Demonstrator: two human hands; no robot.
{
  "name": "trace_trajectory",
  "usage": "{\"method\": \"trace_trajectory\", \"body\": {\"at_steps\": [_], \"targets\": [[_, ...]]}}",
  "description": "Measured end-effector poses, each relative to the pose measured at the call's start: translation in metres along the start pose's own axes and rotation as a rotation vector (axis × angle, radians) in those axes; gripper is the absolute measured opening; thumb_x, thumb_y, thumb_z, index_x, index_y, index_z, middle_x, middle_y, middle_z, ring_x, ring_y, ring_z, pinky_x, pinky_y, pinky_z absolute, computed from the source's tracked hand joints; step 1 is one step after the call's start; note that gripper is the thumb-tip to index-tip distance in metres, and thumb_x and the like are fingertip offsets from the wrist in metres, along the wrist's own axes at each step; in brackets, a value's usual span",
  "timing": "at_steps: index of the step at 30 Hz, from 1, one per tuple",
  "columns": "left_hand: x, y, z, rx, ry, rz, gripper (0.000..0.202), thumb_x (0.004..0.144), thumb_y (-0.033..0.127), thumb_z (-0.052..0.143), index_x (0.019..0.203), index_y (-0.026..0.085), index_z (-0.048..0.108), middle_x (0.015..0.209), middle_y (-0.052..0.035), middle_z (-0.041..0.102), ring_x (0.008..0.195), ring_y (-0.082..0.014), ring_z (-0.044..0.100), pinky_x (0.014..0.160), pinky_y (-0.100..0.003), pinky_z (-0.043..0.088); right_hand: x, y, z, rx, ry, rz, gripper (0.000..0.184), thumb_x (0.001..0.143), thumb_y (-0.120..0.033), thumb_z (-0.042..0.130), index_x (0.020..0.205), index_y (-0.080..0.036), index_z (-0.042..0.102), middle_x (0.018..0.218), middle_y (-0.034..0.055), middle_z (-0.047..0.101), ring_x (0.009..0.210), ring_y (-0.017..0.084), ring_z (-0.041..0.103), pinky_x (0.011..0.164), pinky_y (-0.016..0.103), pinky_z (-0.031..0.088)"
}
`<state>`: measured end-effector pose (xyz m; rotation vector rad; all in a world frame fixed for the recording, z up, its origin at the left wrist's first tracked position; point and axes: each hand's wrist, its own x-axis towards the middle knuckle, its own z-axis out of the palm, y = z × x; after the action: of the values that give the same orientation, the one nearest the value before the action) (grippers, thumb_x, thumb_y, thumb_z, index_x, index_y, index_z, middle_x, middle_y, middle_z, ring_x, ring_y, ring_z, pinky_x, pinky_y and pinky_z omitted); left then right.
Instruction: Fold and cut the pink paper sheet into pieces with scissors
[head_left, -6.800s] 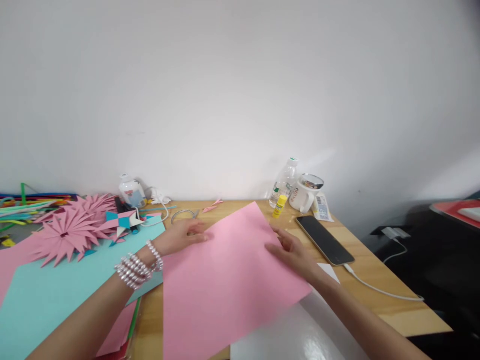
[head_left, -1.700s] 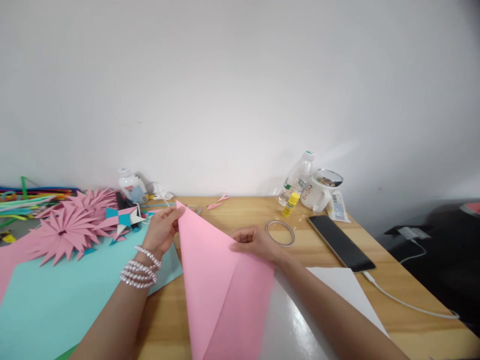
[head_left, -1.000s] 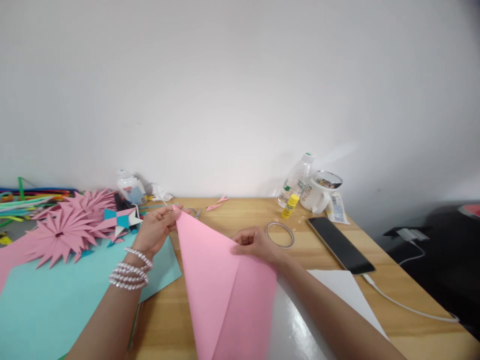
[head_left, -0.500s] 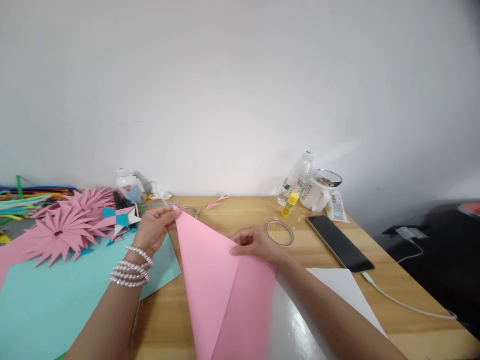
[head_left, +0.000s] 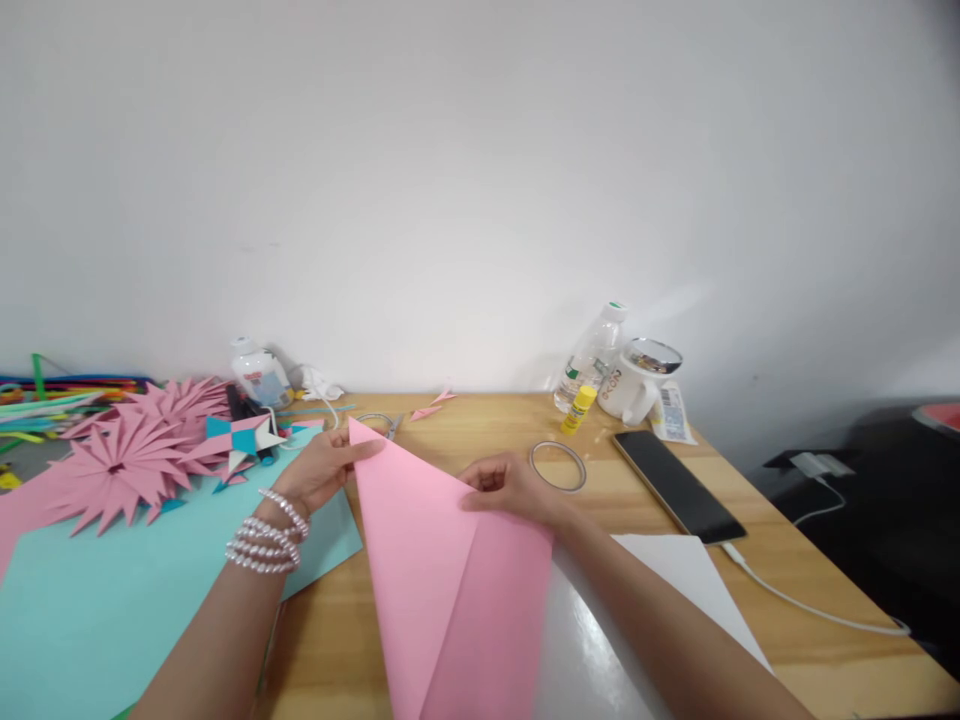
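A sheet of pink paper (head_left: 412, 560), with one side folded over, is held up in front of me above the wooden table. My left hand (head_left: 326, 468), with strands of pearl-like beads (head_left: 266, 540) on its wrist, pinches the paper just below its pointed upper left corner. Along the upper edge, near where the flap ends, my right hand (head_left: 506, 490) grips the paper between thumb and fingers. The lower end of the paper runs out of view. Under my right forearm lies a glossy white sheet (head_left: 592, 650).
Folded pink paper rosettes (head_left: 116, 465) and turquoise paper (head_left: 97, 600) lie at left. Scissors (head_left: 386, 424) are behind my left hand. A tape roll (head_left: 558, 467), glue stick (head_left: 579, 410), bottle (head_left: 592, 355), mug (head_left: 634, 390) and charging phone (head_left: 679, 487) stand or lie at right.
My left hand has slid a little down from the paper's tip, its thumb now lying on the front of the paper. My right hand keeps nearly the same place.
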<state>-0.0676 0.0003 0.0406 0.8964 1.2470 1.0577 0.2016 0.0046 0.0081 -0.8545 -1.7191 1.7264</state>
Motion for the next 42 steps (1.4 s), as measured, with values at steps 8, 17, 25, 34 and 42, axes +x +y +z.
{"method": "trace_trajectory", "body": {"at_steps": [8,17,25,34,42], "targets": [[-0.003,-0.003,0.008,0.008,-0.033,-0.048,0.023,0.045,0.017,0.084,0.061,0.014,0.068,0.068,-0.0087,0.072,0.058,-0.0194,0.066,0.055,-0.028,0.055,0.002,0.008,-0.004,-0.041,0.000,0.027,0.029,0.064,-0.038,0.075,0.084,-0.017,0.071,0.069,-0.0007,0.066,0.058,0.011,0.056,0.053,0.022,0.039],[-0.006,0.001,0.013,-0.071,0.069,-0.003,0.025,0.042,0.015,0.085,0.060,0.012,0.067,0.063,-0.0063,0.071,0.056,-0.0168,0.064,0.054,-0.025,0.053,0.001,-0.006,-0.010,-0.248,0.021,-0.022,0.028,0.073,-0.038,0.064,0.090,-0.016,0.070,0.079,0.0029,0.069,0.067,0.014,0.060,0.056,0.022,0.044],[-0.007,0.004,0.018,-0.217,0.169,0.161,0.028,0.044,0.017,0.085,0.064,0.009,0.068,0.064,-0.0058,0.071,0.056,-0.0134,0.062,0.051,-0.021,0.051,0.017,-0.051,-0.017,-0.553,0.217,-0.088,0.012,0.073,-0.022,0.058,0.077,-0.019,0.069,0.071,0.0000,0.067,0.067,0.015,0.058,0.059,0.024,0.041],[-0.019,0.013,0.030,-0.367,0.176,0.314,0.029,0.050,0.020,0.083,0.072,0.011,0.068,0.072,-0.0051,0.071,0.064,-0.0145,0.063,0.059,-0.022,0.053,0.002,-0.129,0.007,-0.930,0.352,-0.226,0.018,0.077,-0.019,0.054,0.084,-0.024,0.070,0.072,-0.0008,0.069,0.069,0.016,0.061,0.058,0.024,0.041],[-0.029,0.013,0.042,-0.394,0.185,0.354,0.024,0.048,0.018,0.084,0.065,0.010,0.068,0.068,-0.0043,0.071,0.063,-0.0144,0.063,0.058,-0.023,0.053,-0.012,-0.119,0.006,-0.832,0.537,-0.250,0.010,0.074,-0.020,0.060,0.078,-0.025,0.068,0.076,-0.0020,0.072,0.072,0.017,0.065,0.063,0.026,0.044]]}}
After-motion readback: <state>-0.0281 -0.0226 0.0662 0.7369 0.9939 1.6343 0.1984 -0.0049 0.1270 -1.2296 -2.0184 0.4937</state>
